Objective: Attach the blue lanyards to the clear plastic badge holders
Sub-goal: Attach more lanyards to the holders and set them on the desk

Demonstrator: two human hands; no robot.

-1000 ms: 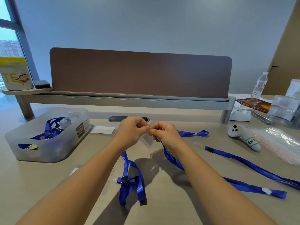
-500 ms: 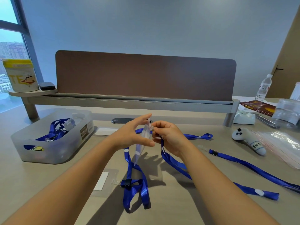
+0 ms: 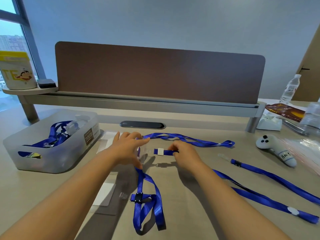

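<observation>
"PLASTIC" on bin label [image 3: 90, 137], "TE" on tub [image 3: 16, 71] (partly cut off)

Two bare arms, no sleeves showing, left hand [image 3: 127, 149] and right hand [image 3: 185, 154] both bare, no gloves, no rings, no watch or band on either wrist, short plain nails on the fingers

Your hands split apart and dropped toward the desk: left hand [image 3: 128, 149] spreads open over the badge holder [image 3: 143, 153], right hand [image 3: 183, 153] now pinches the lanyard end [image 3: 164, 151].
</observation>
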